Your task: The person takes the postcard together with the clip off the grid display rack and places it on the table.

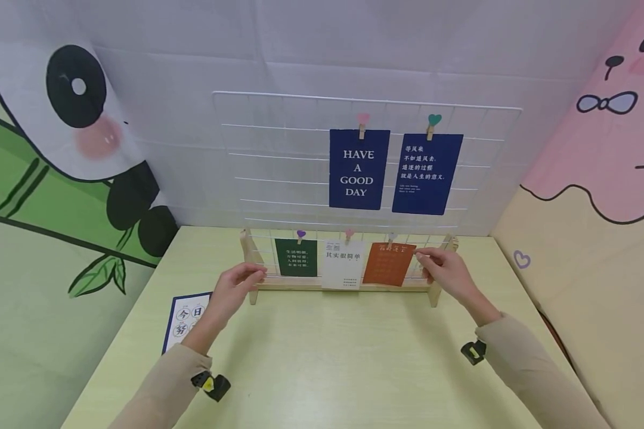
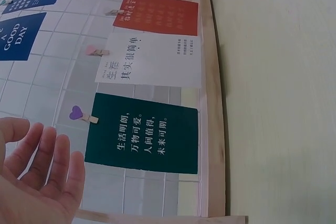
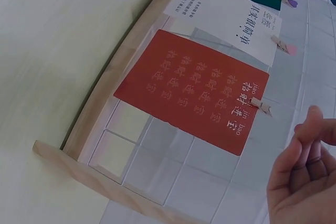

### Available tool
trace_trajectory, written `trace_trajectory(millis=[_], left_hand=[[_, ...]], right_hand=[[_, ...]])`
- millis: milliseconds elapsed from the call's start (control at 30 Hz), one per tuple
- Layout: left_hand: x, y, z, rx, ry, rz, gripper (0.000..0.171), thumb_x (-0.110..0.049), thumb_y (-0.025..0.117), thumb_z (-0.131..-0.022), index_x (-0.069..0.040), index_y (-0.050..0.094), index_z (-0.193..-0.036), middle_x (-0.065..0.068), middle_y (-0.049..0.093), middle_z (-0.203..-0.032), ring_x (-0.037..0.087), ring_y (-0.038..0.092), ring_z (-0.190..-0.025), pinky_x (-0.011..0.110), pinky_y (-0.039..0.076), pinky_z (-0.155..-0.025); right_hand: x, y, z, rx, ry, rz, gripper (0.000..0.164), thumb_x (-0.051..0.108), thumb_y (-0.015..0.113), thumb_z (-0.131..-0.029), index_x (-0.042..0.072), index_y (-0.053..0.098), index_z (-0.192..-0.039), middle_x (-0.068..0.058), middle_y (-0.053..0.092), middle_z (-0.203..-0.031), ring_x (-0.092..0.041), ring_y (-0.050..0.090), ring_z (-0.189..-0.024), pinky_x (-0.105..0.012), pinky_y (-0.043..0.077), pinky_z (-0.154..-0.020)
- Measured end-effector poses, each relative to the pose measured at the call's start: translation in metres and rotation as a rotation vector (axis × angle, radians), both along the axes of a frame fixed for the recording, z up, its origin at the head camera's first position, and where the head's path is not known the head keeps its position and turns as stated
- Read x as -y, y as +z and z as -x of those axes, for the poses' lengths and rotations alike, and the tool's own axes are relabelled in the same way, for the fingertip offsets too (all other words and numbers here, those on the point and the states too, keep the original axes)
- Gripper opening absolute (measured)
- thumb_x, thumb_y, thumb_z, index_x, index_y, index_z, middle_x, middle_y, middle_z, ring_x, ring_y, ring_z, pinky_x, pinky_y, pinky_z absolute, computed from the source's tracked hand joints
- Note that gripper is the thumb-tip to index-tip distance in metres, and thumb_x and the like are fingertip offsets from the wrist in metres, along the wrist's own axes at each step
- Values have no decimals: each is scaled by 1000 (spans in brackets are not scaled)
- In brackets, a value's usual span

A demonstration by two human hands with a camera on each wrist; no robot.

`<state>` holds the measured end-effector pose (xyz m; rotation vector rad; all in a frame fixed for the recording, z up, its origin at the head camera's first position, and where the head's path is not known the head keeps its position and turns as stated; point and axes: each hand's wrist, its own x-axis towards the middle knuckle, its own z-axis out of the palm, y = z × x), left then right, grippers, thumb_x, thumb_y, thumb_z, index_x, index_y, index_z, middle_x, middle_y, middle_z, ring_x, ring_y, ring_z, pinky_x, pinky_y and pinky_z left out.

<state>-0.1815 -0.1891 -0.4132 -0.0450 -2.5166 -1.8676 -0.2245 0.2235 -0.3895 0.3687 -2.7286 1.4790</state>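
My left hand (image 1: 236, 286) hovers by the left end of a white wire grid on a wooden stand (image 1: 433, 292), fingers loosely bent, holding nothing. In the left wrist view its palm faces the purple heart clip (image 2: 76, 113) and green card (image 2: 142, 133). Toward the right end, my right hand (image 1: 446, 271) has its thumb and index finger close together. The right wrist view shows it apart from the orange-red card (image 3: 194, 93) and its wooden clip (image 3: 261, 106), with nothing visible in the fingers. Between those cards hangs a white card (image 1: 341, 268), under a pink clip (image 1: 349, 234).
Two dark blue cards, one reading HAVE A GOOD DAY (image 1: 358, 170), the other with white characters (image 1: 426, 173), hang higher on the upright grid (image 1: 279, 158). A blue-bordered card (image 1: 174, 325) lies on the table (image 1: 322, 369) near my left forearm. Cartoon-printed cloths flank the table.
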Motion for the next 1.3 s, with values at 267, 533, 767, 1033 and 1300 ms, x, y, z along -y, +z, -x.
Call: trace_trajectory(millis=[267,533,767,1033,1300], left_hand=[[-8,1,2,4,-28,-18,34,-28,53,-89,-1,54,-110,14,53,-110,25,51,-99,39,42,-85],[-17,4,5,-13,-56,-31,33,-26,54,-89,0,55,-108,15,54,-106,26,52,-98,41,42,-85],[-23,4,7,-9,-59,-10,28,-24,53,-89,-2,56,-107,13,55,-104,25,52,-96,42,43,-84],[-28,6,9,-40,-81,8,30,-27,54,-88,-3,57,-105,11,57,-101,23,53,-94,37,45,-82],[-33,7,13,-65,-77,1,26,-24,55,-88,-2,58,-103,12,58,-100,23,54,-91,35,47,-78]], right_hand=[[9,5,1,20,2,32,35,23,50,-91,-4,55,-113,-17,56,-68,-19,51,-55,-26,47,-52],[19,9,2,31,19,59,35,22,50,-91,-4,55,-114,-18,55,-69,-19,51,-56,-25,48,-52],[25,10,3,6,56,74,35,22,51,-91,-4,56,-112,-16,55,-69,-20,50,-56,-25,47,-51],[37,27,-6,32,75,84,28,11,48,-92,-8,54,-112,-21,54,-72,-22,50,-58,-23,46,-52],[40,23,1,38,52,59,32,19,50,-91,-3,56,-113,-14,57,-70,-23,53,-59,-26,48,-53]])
